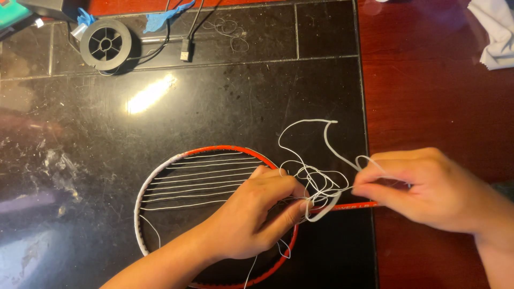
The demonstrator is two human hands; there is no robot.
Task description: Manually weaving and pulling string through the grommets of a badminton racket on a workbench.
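White string (316,160) is pinched by both hands' fingers, left hand (257,214), right hand (423,190), over red racket (214,151).

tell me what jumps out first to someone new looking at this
A red and white racket head, partly strung, lies low on the dark glossy table. Over its right rim the left hand and right hand pinch a tangle of white string. A black spool sits far upper left.

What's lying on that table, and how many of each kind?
Racket, red and white: 1
White string tangle, pinched by the left hand and the right hand: 1
Black spool: 1
Black cable with plug: 1
White cloth: 1
Total: 5
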